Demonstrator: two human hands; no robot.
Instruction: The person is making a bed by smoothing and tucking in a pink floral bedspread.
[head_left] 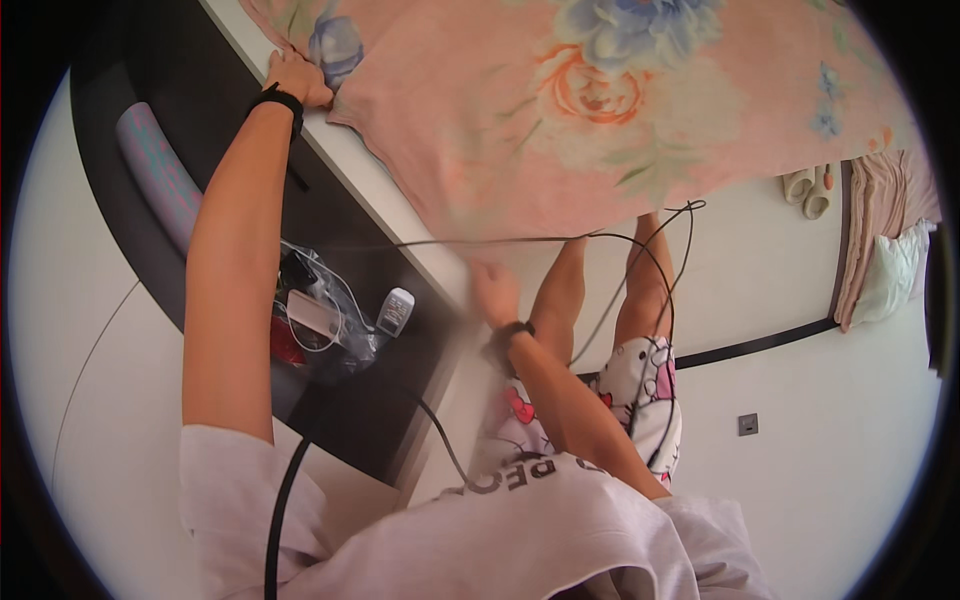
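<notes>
A pink bedsheet (450, 130) with large blue and orange flowers spreads across the top of the view. At its left edge, my left hand (297, 80) has its fingers bent closely against the cloth, beside a white ledge (375, 190). A dark band circles that wrist. Lower down, my right hand (495, 292) is smeared by motion near the sheet's lower edge and the white ledge. Its fingers cannot be made out, nor whether anything is in them. Another dark band is on the right wrist.
Left of the ledge, a dark surface (390, 430) holds a white remote control (396, 311), a clear plastic bag (355, 335), a pink device with a white cable (314, 313) and a lilac roll (160, 170). Black cables (530, 240) hang across the view. Pale slippers (815, 195) lie at right.
</notes>
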